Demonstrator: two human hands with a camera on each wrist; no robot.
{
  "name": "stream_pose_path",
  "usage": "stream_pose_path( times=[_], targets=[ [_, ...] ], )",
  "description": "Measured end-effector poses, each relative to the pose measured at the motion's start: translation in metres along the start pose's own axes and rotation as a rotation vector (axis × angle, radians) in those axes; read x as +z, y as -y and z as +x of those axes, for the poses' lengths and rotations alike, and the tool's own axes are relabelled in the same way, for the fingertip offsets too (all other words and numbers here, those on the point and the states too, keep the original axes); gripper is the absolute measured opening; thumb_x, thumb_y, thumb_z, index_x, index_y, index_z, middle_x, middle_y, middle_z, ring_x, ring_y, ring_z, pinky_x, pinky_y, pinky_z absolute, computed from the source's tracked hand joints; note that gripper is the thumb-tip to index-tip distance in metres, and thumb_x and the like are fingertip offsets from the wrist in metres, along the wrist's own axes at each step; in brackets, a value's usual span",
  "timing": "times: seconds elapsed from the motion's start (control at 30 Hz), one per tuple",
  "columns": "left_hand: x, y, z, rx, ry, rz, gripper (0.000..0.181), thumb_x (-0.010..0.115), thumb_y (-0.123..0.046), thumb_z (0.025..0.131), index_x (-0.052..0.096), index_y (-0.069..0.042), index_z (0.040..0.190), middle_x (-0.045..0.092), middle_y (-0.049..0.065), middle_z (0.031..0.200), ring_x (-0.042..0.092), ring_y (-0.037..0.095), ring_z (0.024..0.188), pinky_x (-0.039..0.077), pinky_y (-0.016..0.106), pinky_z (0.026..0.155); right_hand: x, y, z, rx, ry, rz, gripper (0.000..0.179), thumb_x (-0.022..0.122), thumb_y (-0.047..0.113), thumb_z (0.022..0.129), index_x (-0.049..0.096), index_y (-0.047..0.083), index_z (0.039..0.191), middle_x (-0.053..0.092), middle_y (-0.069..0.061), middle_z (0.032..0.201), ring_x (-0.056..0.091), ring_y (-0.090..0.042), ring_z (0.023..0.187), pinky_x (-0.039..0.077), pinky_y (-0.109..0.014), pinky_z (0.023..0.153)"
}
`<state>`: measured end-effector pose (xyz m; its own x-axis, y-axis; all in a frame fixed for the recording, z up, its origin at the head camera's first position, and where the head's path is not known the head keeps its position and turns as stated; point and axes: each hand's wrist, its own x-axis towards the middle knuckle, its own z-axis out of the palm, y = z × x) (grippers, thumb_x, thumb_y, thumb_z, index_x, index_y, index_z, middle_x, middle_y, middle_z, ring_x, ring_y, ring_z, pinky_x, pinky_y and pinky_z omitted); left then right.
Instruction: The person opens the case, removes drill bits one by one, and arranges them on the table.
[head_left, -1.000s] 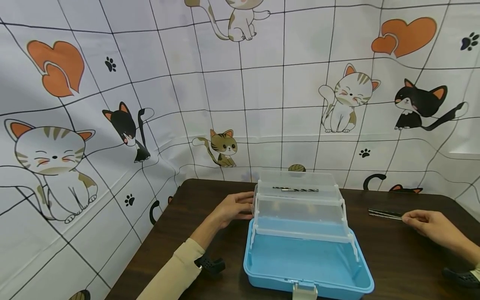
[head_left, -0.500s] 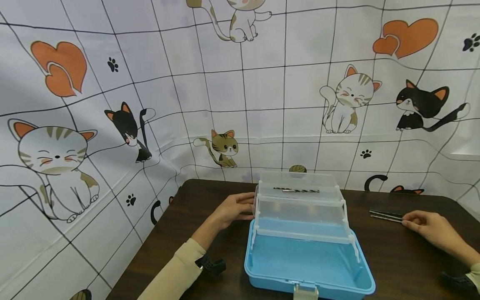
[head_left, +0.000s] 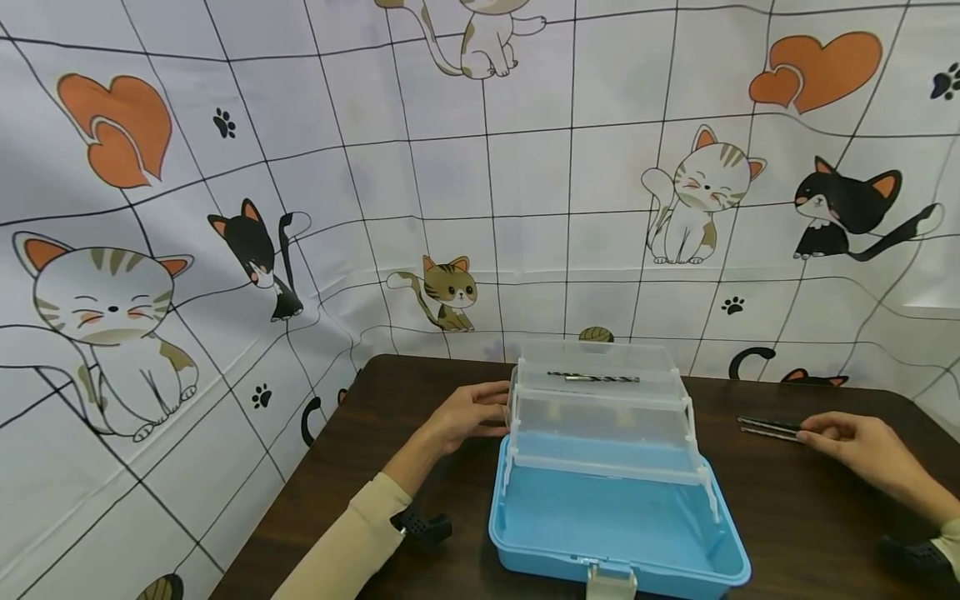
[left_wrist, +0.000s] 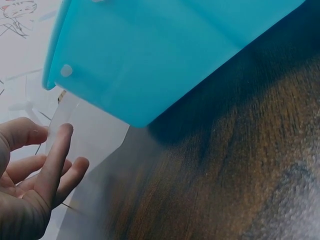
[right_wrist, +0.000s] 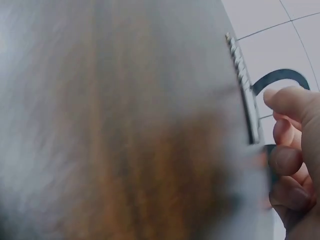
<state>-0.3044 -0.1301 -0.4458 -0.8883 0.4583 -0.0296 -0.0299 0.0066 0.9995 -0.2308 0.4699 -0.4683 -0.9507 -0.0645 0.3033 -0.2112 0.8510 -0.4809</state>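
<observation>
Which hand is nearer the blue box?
Left. The left hand is beside the blue box, at its back left; the right hand is farther off to the right, by some drill bits.

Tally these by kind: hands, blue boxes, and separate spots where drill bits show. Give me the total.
Hands: 2 (left hand, right hand)
Blue boxes: 1 (the open blue box)
Drill-bit spots: 2 (drill bits on the upper clear tray, and by the right hand; individual bits are too small to count surely)
Total: 5
</observation>
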Motion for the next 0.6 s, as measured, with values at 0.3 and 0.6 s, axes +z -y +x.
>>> stream_pose_path(
  times=[0.3,0.6],
  targets=[
    [0.001,-0.002,0.001,0.0,0.001,0.008,0.057,0.07,-0.008,0.097,0.049,-0.006,0.15,0.056,0.016,0.143,0.067,0.032,0.111,0.06,0.042,0.087,-0.014,0.049,0.017,-0.06,-0.035,0.003,0.034,0.071,0.032,0.099,0.071,0.003,0.115,0.062,-0.003,0.077,0.049,-0.012,0.06,0.035,-0.027,0.051],
    [-0.001,-0.002,0.0,-0.005,-0.002,0.003,0.057,0.071,-0.008,0.097,0.05,-0.007,0.15,0.056,0.016,0.142,0.067,0.032,0.11,0.06,0.043,0.087,-0.014,0.124,0.041,-0.235,-0.054,0.022,0.021,0.071,0.026,0.099,0.071,0.012,0.116,0.065,0.003,0.081,0.053,-0.011,0.065,0.041,-0.027,0.052]
  ],
)
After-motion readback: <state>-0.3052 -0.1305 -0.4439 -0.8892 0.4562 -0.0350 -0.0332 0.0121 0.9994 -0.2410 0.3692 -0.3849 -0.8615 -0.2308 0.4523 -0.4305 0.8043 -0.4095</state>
